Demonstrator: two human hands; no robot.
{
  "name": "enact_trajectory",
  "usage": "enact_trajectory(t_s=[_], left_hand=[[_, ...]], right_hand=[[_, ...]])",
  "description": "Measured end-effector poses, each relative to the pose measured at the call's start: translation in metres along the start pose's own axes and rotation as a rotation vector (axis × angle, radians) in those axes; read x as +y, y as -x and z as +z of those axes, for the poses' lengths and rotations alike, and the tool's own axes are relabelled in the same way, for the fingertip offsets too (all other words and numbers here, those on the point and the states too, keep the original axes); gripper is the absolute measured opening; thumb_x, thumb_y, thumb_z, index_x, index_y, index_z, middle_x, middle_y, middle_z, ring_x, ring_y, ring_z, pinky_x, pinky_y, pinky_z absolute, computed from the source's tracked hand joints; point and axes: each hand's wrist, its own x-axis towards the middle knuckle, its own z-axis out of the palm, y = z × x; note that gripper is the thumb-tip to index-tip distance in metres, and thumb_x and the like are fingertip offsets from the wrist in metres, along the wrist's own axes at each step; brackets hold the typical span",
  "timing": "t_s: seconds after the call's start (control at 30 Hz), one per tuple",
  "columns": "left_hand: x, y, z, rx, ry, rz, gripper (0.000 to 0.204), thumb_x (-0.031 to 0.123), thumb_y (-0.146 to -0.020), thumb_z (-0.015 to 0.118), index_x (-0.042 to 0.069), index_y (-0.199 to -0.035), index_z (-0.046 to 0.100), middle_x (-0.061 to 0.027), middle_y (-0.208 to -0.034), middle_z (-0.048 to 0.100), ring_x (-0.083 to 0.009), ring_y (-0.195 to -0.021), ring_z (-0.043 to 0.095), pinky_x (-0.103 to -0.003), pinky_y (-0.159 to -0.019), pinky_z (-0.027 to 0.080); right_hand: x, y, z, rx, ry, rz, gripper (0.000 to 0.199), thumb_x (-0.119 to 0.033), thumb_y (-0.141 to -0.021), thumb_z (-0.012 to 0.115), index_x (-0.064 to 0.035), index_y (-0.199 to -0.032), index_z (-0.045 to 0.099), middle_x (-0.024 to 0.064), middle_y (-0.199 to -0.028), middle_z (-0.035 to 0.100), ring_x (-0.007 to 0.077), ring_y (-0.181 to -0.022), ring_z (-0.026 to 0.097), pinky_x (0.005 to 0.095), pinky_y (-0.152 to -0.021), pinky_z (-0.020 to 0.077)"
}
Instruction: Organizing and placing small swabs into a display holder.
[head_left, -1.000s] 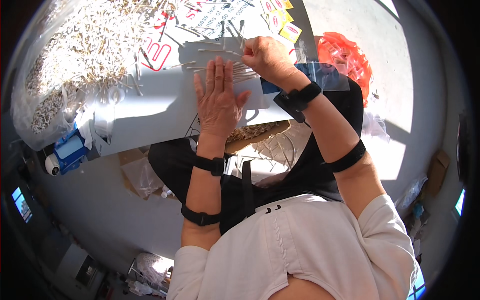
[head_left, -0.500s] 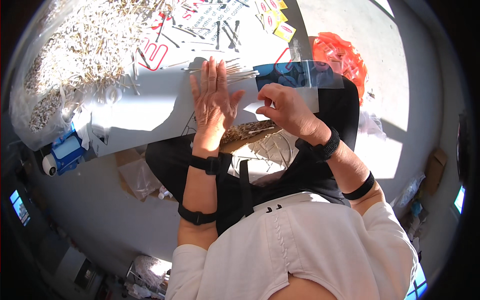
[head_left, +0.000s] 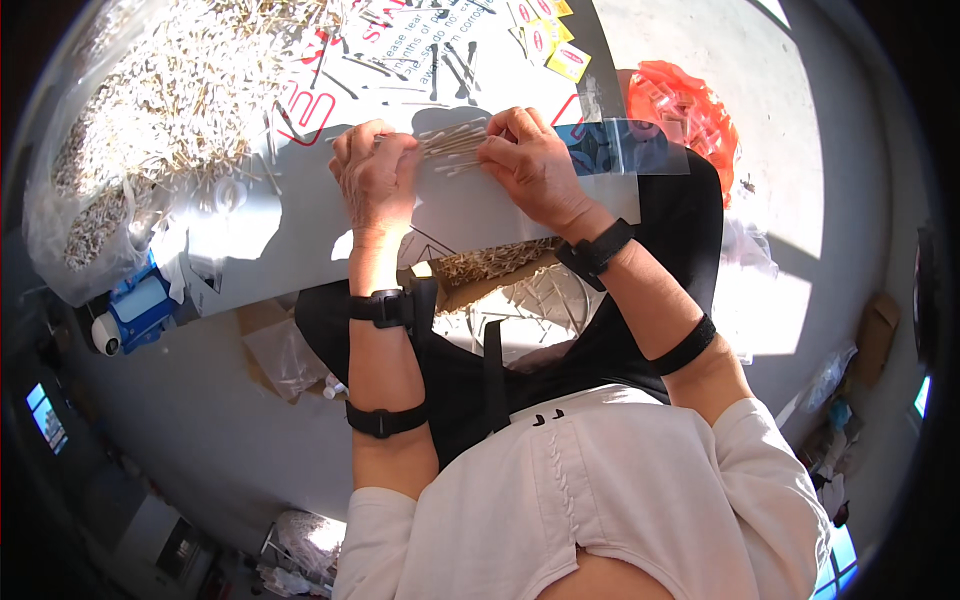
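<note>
On the white sheet [head_left: 300,225] spread across the person's lap, both hands meet over a small bundle of thin pale sticks [head_left: 452,145]: the left hand [head_left: 375,180] has its fingers curled together against the bundle's left end, and the right hand [head_left: 530,160] pinches the other end between thumb and fingertips. A clear plastic sleeve [head_left: 625,148] lies flat just beside the right hand, and beyond it sits an orange bag [head_left: 685,110]. Far to the left, a big heap of loose sticks [head_left: 150,110] fills a clear bag, with 1 blue box [head_left: 140,305] below it.
</note>
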Motion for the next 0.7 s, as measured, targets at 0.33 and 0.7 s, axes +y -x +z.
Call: enact_trajectory(t_s=[0.33, 0.7], left_hand=[[0.024, -0.017, 0.017, -0.152, 0.025, 0.104, 0.014, 0.011, -0.078, 0.07, 0.014, -0.092, 0.065, -0.0006, -0.1, 0.059, -0.0254, -0.1, 0.051, -0.039, -0.088, 0.039], [0.027, 0.007, 0.028, 0.273, 0.592, -0.265, 0.035, 0.0, -0.089, 0.048, -0.001, -0.123, 0.055, -0.0168, -0.127, 0.056, -0.0304, -0.121, 0.051, -0.04, -0.105, 0.037]], right_hand=[[0.0, 0.011, -0.006, -0.038, -0.045, -0.052, 0.01, -0.006, -0.074, 0.068, -0.007, -0.082, 0.062, 0.0062, -0.093, 0.054, 0.0273, -0.09, 0.055, 0.0384, -0.077, 0.0479], [0.002, 0.004, 0.015, 0.36, -0.625, 0.197, 0.032, 0.0, -0.093, 0.052, 0.0024, -0.125, 0.053, 0.0166, -0.137, 0.048, 0.0292, -0.124, 0.05, 0.0328, -0.104, 0.0404]])
